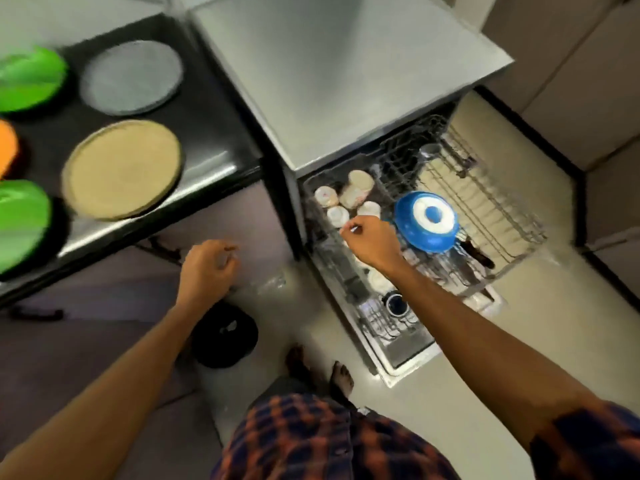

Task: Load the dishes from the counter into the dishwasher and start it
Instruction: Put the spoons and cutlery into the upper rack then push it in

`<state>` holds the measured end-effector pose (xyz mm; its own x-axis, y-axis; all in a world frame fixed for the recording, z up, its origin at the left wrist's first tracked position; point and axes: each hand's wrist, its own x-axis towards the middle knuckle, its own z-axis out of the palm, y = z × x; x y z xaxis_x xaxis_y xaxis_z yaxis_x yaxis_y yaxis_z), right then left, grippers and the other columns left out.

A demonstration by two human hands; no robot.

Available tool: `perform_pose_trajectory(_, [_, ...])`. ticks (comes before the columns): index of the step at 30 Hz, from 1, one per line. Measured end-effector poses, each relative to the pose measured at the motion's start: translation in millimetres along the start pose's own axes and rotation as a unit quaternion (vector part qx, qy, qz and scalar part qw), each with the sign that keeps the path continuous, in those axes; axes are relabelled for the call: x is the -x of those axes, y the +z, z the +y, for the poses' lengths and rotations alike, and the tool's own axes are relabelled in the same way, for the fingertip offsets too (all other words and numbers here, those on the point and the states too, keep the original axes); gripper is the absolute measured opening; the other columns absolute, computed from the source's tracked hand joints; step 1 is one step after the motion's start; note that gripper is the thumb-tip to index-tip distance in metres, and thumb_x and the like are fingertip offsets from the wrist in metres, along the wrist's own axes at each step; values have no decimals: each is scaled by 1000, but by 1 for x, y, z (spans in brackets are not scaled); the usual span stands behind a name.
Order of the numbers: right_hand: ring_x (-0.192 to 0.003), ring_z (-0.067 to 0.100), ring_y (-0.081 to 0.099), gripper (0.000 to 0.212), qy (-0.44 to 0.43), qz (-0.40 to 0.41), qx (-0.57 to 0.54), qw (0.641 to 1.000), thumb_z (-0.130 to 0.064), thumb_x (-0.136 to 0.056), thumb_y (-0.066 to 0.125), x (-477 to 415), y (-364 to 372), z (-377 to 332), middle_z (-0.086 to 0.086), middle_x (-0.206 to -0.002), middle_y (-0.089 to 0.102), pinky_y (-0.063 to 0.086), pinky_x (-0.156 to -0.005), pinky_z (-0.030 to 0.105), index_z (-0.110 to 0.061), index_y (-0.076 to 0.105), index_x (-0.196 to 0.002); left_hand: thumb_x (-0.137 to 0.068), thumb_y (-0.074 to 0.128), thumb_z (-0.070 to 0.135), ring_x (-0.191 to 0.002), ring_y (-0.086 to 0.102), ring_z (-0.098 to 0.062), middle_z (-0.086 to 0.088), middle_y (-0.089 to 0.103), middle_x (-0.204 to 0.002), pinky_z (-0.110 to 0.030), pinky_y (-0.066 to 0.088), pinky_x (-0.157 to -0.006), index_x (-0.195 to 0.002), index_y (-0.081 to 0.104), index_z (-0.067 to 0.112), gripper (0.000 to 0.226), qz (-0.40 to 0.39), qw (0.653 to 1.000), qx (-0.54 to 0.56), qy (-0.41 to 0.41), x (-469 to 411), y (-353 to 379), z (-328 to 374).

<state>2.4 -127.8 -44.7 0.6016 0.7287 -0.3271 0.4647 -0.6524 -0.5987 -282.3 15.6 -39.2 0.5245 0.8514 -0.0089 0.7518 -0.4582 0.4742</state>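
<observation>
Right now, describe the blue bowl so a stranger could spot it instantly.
Find the open dishwasher right of the black counter. In its pulled-out upper rack, the blue bowl lies upside down beside white cups. Unlike them, it is bright blue, its base ringed white.

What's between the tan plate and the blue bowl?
In the head view, white cups in the rack stand between tan plate and blue bowl.

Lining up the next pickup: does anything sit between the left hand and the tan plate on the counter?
Nothing visible does. The tan plate lies flat and bare near the front edge of the counter, and the left hand hangs just off that edge, with only bare counter top between them.
</observation>
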Motion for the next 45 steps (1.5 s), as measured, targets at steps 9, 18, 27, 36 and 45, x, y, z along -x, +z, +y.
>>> perform_pose_trajectory(9, [-93,17,70,15,-219,-142,10,965,-36,-90,67,53,130,-193,-5,-91,76,43,-70,24,-25,77,-93,-85,67,10,-84,63,-32,-6,72,-99,-41,48,-82,-104,75,15,20,193,960,-37,-201,159,-111,-165])
perform_pose_trajectory(18, [-92,18,68,16,-382,-237,65,891,-46,-85,64,146,282,-376,-12,-84,71,52,-79,32,-35,73,-90,-80,63,45,-121,51,-27,-3,58,-129,-47,42,-97,-125,61,20,52,320,853,-67,-407,276,-171,-271])
perform_pose_trajectory(27, [-99,24,65,23,-459,-223,88,855,-40,-88,62,187,411,-503,-7,-100,66,49,-77,35,-32,68,-109,-76,59,70,-128,47,-25,1,53,-132,-54,28,-114,-128,56,23,69,310,809,-92,-490,280,-213,-367])
perform_pose_trajectory(36, [-107,27,62,36,-441,-185,110,871,-55,-81,62,174,497,-592,-1,-115,62,48,-83,38,-29,66,-105,-78,46,79,-149,17,-25,-2,29,-158,-59,4,-121,-132,43,32,72,265,801,-79,-531,258,-224,-402])
perform_pose_trajectory(45, [-98,25,67,25,-404,-169,122,891,-43,-81,65,168,526,-631,-1,-100,71,51,-78,35,-25,67,-98,-78,44,81,-149,16,-25,-1,29,-156,-62,5,-120,-133,42,32,73,255,800,-87,-536,258,-225,-406])
